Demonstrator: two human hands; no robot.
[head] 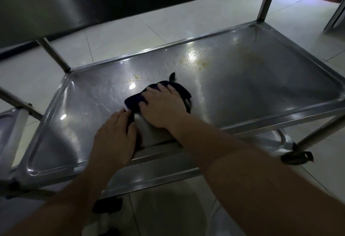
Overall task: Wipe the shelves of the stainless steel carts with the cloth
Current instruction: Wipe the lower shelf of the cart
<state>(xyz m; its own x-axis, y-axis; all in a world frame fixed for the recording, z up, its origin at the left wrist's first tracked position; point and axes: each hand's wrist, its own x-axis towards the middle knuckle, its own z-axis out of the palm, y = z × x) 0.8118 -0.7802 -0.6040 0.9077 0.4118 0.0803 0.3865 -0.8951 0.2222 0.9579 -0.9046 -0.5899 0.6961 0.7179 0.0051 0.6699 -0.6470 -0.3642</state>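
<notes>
Pressing the cloth (pixel 135 100) flat under my right hand (pixel 165 105), left hand (pixel 114 135) spread beside it, I've only cleared the near shelf (pixel 261 78); yellow crumbs (pixel 194 60) remain beyond

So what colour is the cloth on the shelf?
Dark navy, almost black; the cloth shows in the head view, under the right hand.

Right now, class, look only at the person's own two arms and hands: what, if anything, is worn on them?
Nothing is worn that shows. The left hand and right hand are bare, without gloves. No ring shows on the fingers, though the light is dim. Both forearms are bare, with no sleeve, watch or wristband in view. The dark cloth is no part of them.
</notes>
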